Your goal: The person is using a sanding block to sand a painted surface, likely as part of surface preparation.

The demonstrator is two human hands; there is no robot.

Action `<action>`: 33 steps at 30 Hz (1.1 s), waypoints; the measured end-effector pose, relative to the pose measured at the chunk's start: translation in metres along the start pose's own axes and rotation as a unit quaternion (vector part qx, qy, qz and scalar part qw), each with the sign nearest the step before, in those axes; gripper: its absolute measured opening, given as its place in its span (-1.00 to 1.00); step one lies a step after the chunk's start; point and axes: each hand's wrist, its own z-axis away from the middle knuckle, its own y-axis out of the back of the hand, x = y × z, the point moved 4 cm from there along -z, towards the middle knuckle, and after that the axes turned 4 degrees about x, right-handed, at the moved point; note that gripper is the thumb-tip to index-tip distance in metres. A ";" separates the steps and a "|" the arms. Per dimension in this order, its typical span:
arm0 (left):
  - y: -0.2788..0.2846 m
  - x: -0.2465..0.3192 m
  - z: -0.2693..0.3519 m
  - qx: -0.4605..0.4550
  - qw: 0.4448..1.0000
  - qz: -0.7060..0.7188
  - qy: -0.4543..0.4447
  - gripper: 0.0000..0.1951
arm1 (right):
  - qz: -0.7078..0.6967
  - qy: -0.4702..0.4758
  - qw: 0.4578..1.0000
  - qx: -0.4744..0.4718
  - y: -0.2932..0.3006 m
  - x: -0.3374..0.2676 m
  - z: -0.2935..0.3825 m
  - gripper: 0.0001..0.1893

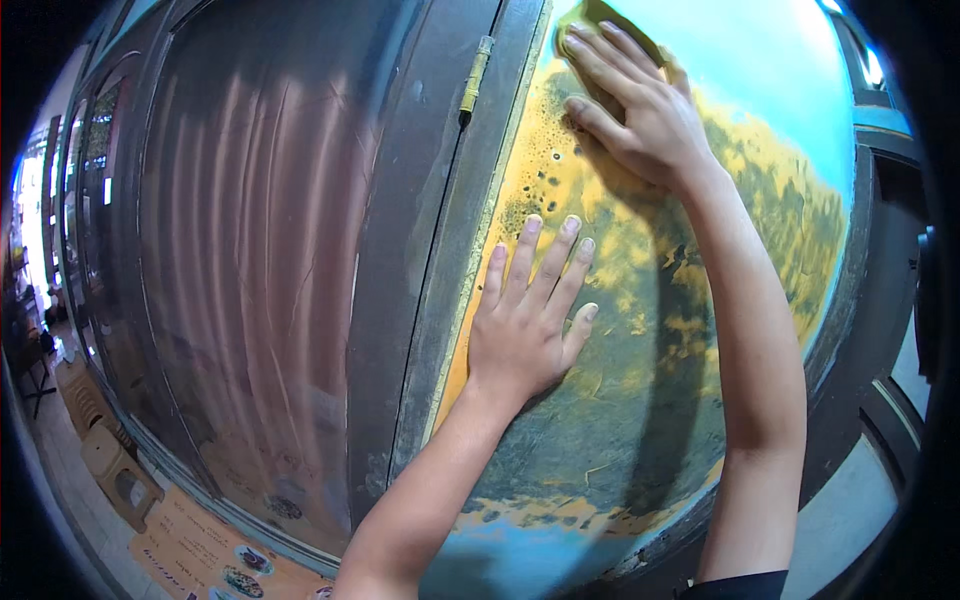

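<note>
My right hand (637, 105) is high on a painted wall panel (592, 420), its fingers laid over a flat yellow-brown pad (596, 13) and pressing it to the surface. Whether the pad is sponge, cloth or sanding sheet cannot be told. Lower down and to the left, my left hand (529, 315) rests on the same panel with fingers spread, holding nothing. Patches of orange-yellow and dark grey-green cover the panel's middle, with dark spots near its left edge. Light blue paint shows along its top and bottom.
A dark wooden frame with a yellowed hinge (475, 79) borders the panel's left side. Beyond it, a pinkish-brown curtain (255, 262) hangs behind glass. Brown plastic chairs (120, 469) and an orange printed banner (195, 551) bearing writing are at lower left. Dark wooden framing (862, 300) stands at right.
</note>
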 end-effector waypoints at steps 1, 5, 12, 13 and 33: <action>0.002 0.000 0.000 0.001 1.000 -0.002 0.000 -0.34 | 0.030 -0.031 0.999 0.007 0.002 0.003 -0.001 -0.38; 0.005 0.000 0.001 -0.002 1.000 0.005 0.007 -0.36 | 0.023 0.023 0.999 -0.013 0.004 -0.011 0.002 -0.41; -0.003 0.003 0.002 -0.001 1.000 0.002 -0.003 -0.39 | -0.099 -0.232 0.958 -0.134 0.033 -0.003 -0.010 -0.28; -0.003 0.003 0.002 -0.003 1.000 -0.001 -0.002 -0.39 | -0.085 -0.228 0.956 -0.166 0.039 -0.011 -0.009 -0.27; -0.068 0.025 -0.094 0.055 0.990 -0.076 -0.108 -0.47 | -0.047 -0.311 0.931 -0.184 0.035 0.077 0.107 -0.11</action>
